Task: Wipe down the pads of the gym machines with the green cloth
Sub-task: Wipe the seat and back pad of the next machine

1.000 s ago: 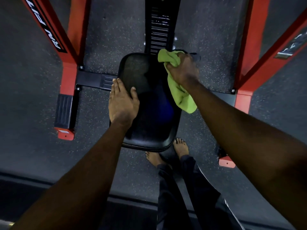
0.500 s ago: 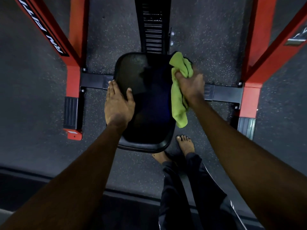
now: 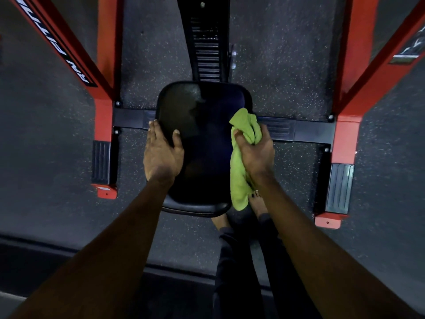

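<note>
Green cloth [image 3: 239, 176] is bunched in my right grip [image 3: 256, 153], fingers curled round it, against the right edge of the black seat pad [image 3: 204, 139]; its tail hangs past the pad's front corner. My left grip [image 3: 162, 155] lies flat on the pad's left edge, fingers straight, thumb on top. Red frame posts [image 3: 104, 120] stand either side on the speckled floor [image 3: 287, 77].

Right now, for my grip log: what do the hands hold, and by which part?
The right hand grips the green cloth by its bunched upper end. The left hand rests on the black pad, holding nothing.
</note>
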The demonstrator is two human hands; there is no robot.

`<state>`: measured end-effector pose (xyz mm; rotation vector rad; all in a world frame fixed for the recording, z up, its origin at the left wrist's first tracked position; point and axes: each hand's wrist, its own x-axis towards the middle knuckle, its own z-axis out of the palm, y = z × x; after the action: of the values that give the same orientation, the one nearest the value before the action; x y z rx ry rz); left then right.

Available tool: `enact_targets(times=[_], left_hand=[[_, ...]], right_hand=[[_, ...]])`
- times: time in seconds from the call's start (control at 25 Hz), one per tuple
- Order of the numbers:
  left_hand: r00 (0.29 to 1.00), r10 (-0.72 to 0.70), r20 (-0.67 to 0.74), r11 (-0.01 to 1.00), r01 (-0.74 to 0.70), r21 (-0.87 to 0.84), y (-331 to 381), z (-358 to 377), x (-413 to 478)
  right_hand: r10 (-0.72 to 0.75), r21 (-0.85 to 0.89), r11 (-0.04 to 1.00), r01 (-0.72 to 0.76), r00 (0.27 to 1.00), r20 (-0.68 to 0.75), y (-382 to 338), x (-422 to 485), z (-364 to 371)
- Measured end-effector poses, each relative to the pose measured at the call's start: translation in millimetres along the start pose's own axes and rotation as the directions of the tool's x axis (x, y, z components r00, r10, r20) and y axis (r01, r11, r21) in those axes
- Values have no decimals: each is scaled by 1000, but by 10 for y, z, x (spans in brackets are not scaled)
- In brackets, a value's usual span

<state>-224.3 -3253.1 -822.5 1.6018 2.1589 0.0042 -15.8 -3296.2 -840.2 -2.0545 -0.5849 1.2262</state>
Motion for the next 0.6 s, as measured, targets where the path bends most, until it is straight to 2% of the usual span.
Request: enact_targets(times=[0.08, 0.24, 0.36, 0.48, 0.6], left_hand=[[1000, -3, -2, 1000, 3, -5, -8, 7, 6], [1000, 2, 11, 999, -1, -36, -15, -29, 10], [1000, 3, 31, 995, 0, -99, -61, -33, 20], [995, 22, 95, 974, 0, -225, -181, -86, 94], [965, 148, 217, 955, -82, -286, -452, -204, 109]], right_hand=[[-21, -17, 1000, 21, 1000, 11, 79, -99, -17], [-91, -77, 993, 95, 994, 53, 335, -915, -59], [-115, -114, 987, 116, 993, 15, 340, -822, -19], [-67, -165, 985, 59, 997, -47, 263, -699, 22], [-149, -255, 957, 140, 989, -14, 332, -1280, 19]])
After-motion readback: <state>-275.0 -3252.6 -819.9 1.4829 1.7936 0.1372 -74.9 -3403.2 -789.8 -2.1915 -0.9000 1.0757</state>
